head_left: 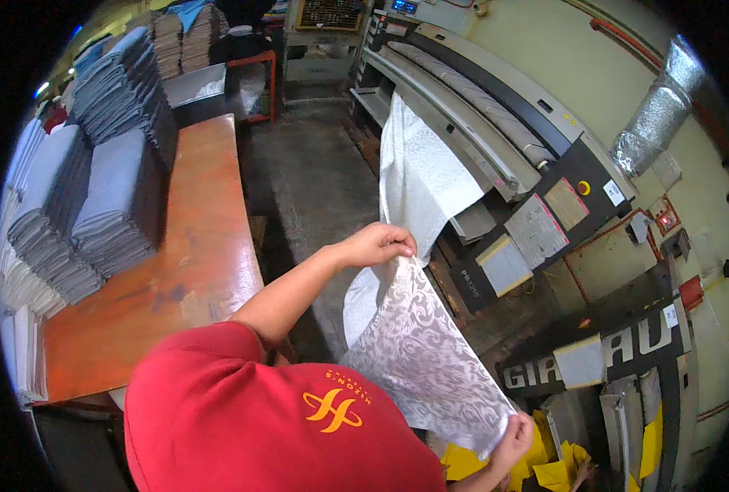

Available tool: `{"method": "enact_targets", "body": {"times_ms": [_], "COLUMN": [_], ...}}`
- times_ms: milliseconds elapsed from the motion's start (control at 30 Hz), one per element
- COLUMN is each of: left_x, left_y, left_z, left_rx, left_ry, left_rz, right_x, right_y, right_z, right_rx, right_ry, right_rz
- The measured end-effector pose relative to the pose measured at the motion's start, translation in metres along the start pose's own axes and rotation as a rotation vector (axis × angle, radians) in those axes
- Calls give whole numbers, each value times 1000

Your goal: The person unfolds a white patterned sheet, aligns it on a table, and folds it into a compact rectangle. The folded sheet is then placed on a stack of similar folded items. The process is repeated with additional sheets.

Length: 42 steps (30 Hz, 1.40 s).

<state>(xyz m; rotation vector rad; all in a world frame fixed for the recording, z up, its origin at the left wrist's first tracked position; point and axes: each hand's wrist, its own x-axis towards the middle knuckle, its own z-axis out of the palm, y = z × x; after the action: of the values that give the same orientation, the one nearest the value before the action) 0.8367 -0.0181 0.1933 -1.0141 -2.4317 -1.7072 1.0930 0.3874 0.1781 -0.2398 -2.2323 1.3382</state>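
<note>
A white and silver-grey cloth with a scrolling leaf pattern (418,344) is stretched between my two hands in front of my red shirt. My left hand (381,244) pinches its upper corner, arm reaching forward. Lower right, my right hand (514,441) grips another part of the edge, its fingers closed on the fabric. Beyond my left hand, a paler white length of cloth (422,168) hangs from the front of a long roller ironing machine (479,123). It runs down behind my left hand; whether it is one piece with the patterned cloth, I cannot tell.
On my left is an orange-topped table (204,213) with tall stacks of folded blue-grey cloths (118,184). A second dark machine (610,353) stands at right, with yellow cloth (561,467) bunched below it. A silver duct (660,107) runs up the wall.
</note>
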Motion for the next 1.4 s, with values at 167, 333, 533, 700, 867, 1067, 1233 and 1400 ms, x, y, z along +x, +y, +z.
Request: {"method": "enact_targets", "body": {"times_ms": [167,333,533,700,867,1067,1233,1400], "left_x": [19,18,14,-18,-64,-130,-173,-190], "left_y": [-42,-105,-118,-79,-66,-67,-61,-58], "left_z": [73,115,116,132,98,43,19,11], "left_rx": [46,265,338,307,266,222,231,292], "left_ry": [-339,-68,-113,-269,-138,120,130,66], "left_rz": [250,345,255,280,156,19,-48,4], "right_x": [-27,-10,38,15,22,16,-3,-29], "right_y": [-48,-56,-47,-14,-55,-117,-131,-144], "right_z": [-81,-100,-44,114,209,246,270,290], "right_rx": [-347,-616,-310,238,655,322,149,18], "right_ry": [-61,-62,-221,-902,-903,-909,-808,-555], "right_rz": [-105,-72,-222,156,86,-572,-799,-1101]}}
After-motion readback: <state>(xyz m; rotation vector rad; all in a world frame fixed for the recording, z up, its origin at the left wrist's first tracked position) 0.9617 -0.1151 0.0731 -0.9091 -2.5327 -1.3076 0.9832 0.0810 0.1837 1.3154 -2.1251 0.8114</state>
